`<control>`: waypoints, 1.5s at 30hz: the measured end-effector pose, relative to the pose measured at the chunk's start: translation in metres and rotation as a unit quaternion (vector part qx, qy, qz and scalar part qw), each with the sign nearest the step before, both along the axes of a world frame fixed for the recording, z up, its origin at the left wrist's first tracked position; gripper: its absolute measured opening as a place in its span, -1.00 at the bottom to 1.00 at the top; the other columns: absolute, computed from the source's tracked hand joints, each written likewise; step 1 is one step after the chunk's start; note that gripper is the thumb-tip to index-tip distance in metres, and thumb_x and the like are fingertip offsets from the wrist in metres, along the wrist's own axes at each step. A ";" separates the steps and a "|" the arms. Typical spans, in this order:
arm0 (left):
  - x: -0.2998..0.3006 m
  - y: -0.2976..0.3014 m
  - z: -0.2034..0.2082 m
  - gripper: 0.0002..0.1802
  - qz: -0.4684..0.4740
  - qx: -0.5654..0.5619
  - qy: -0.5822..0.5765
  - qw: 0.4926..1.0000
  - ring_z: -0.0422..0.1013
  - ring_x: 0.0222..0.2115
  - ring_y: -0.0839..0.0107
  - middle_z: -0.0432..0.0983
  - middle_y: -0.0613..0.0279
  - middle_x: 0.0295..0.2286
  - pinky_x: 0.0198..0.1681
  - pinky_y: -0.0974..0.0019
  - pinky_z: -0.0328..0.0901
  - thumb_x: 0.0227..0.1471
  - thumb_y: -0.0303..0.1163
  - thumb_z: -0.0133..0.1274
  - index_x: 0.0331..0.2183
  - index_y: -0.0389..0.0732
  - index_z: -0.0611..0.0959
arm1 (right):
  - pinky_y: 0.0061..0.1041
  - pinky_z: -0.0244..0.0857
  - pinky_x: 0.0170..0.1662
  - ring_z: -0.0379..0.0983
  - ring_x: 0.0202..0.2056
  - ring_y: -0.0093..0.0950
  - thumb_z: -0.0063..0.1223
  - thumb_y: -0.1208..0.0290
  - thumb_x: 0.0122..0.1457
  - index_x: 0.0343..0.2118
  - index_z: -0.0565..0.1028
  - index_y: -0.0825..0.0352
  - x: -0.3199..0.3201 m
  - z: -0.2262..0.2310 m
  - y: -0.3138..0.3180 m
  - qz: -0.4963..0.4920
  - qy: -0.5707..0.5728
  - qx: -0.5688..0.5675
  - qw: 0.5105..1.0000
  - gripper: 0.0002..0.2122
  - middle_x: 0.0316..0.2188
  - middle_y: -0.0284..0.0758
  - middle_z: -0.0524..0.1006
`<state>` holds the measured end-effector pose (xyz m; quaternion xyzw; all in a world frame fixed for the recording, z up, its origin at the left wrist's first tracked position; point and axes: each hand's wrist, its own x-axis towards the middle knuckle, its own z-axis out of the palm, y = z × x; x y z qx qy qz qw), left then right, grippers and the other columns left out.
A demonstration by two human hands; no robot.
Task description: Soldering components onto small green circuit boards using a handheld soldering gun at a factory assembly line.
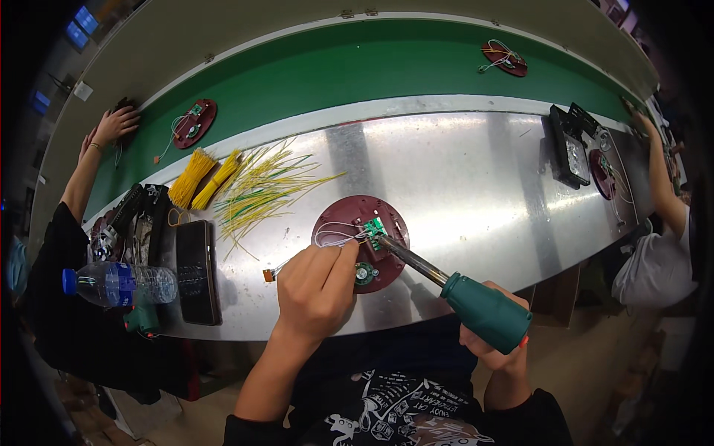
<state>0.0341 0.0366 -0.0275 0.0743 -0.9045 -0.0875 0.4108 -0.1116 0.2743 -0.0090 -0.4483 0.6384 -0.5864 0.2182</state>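
Observation:
A round maroon plastic disc lies on the metal bench in front of me, carrying a small green circuit board and a round green-and-silver part. White wires loop over it to the left. My left hand rests on the disc, its fingers pinched on thin wire near the board; the fingertips are partly hidden. My right hand grips a green-handled soldering iron, whose dark tip meets the board beside the left fingertips. A small orange-brown connector sits left of the disc.
Yellow and green wires lie loose beside yellow bundles. A phone, a water bottle and soldering stands are at left; a black stand is at right. More maroon discs lie on the green strip. Co-workers' arms reach in at both sides.

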 end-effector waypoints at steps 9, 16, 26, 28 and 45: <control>0.001 0.000 0.000 -0.72 -0.007 -0.001 -0.017 1.000 0.34 -0.63 0.33 0.38 0.21 -0.60 -0.59 0.28 0.22 -0.22 -0.64 0.15 -0.32 -0.44 0.68 | -0.53 0.34 -0.43 0.47 -0.51 -0.40 0.25 0.61 -0.14 -0.36 0.56 0.51 -0.003 -0.005 0.001 0.007 0.000 -0.007 1.000 -0.78 -0.46 -0.18 0.54; -0.001 0.001 0.000 -0.71 -0.001 -0.003 -0.021 1.000 0.35 -0.63 0.32 0.39 0.21 -0.60 -0.58 0.29 0.24 -0.23 -0.64 0.13 -0.32 -0.43 0.68 | -0.54 0.32 -0.45 0.46 -0.52 -0.40 0.24 0.62 -0.13 -0.37 0.55 0.51 0.002 0.001 0.001 -0.014 -0.083 0.017 0.996 -0.80 -0.47 -0.19 0.54; 0.000 0.000 -0.003 -0.68 0.001 -0.009 -0.029 1.000 0.34 -0.64 0.32 0.39 0.21 -0.61 -0.60 0.28 0.22 -0.27 -0.63 0.12 -0.32 -0.42 0.68 | -0.55 0.34 -0.48 0.47 -0.56 -0.46 0.19 0.62 -0.10 -0.30 0.54 0.55 0.002 -0.006 0.003 -0.027 -0.060 0.002 0.998 -0.76 -0.45 -0.17 0.55; 0.000 -0.001 -0.003 -0.68 0.001 -0.009 -0.028 1.000 0.34 -0.64 0.33 0.39 0.21 -0.61 -0.60 0.28 0.22 -0.27 -0.63 0.12 -0.32 -0.42 0.68 | -0.61 0.38 -0.56 0.48 -0.65 -0.56 0.10 0.61 -0.07 -0.17 0.53 0.64 -0.001 -0.011 0.006 -0.013 -0.062 -0.018 0.998 -0.66 -0.40 -0.14 0.56; 0.001 -0.001 -0.004 -0.67 -0.001 -0.005 -0.022 1.000 0.36 -0.63 0.33 0.40 0.22 -0.60 -0.60 0.28 0.23 -0.27 -0.63 0.12 -0.31 -0.43 0.68 | -0.61 0.36 -0.58 0.46 -0.65 -0.57 0.12 0.57 -0.08 -0.19 0.53 0.64 0.001 -0.005 0.001 -0.007 -0.034 -0.008 0.999 -0.66 -0.44 -0.16 0.55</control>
